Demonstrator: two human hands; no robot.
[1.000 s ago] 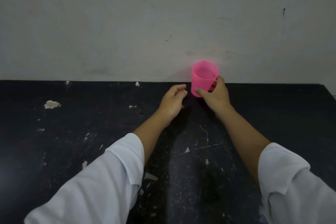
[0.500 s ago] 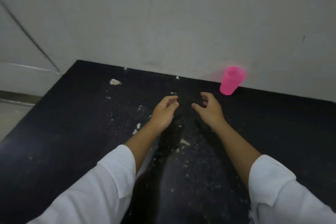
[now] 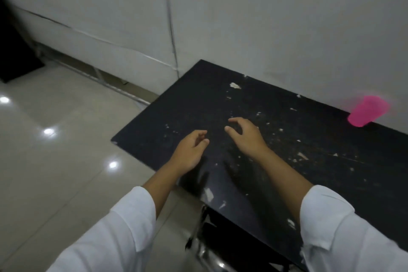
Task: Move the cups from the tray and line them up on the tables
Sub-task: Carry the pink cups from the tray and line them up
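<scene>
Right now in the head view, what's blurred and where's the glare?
Head view: the pink cup is smeared by motion blur with a pink halo on the wall; ceiling-light glare spots on the glossy floor; wide-angle distortion bends the table edges; both hands stay fairly sharp, left hand, right hand.

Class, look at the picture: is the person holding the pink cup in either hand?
No. The pink cup stands alone by the wall, while the left hand and right hand are both empty.
</scene>
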